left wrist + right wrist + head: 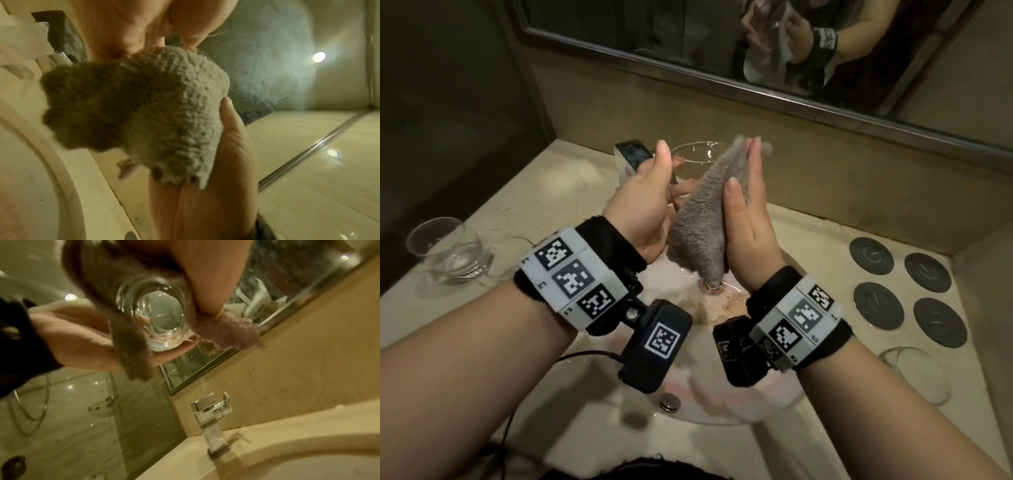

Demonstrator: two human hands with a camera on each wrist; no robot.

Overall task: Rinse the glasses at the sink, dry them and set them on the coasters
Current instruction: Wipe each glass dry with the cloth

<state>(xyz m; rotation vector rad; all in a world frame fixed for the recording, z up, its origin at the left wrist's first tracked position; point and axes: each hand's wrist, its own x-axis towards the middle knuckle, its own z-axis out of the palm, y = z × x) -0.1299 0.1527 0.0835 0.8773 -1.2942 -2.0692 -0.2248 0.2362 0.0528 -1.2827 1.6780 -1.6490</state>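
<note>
Grey terry cloth, a small towel point(705, 219), lies against the side of a clear glass point(697, 161) that is held up over the sink point(756, 407). The left hand point(645, 202) grips the glass from its own side, thumb up along the wall and fingers curled round behind; in the right wrist view those fingers cradle the thick base. The right hand point(748, 219) presses the towel to the glass, fingers stretched up along the cloth and the thumb bent over its near face, so it is clasping the towel. The towel's lower end hangs loose above the drain point(712, 286).

On the counter point(524, 205), a second glass point(450, 253) stands upright near the left edge, with what looks like a little water in the bottom, though the picture is too soft there to be sure. Four dark round coasters point(907, 291) lie in two rows at the counter's right side, close to the wall, all bare. Another glass point(914, 373) sits at the right front of the counter, just before the coasters, blurred and partly behind the right forearm. A square chrome tap point(631, 156) stands at the back edge of the sink, behind the left hand. A mirror point(722, 44) runs along the wall above.
</note>
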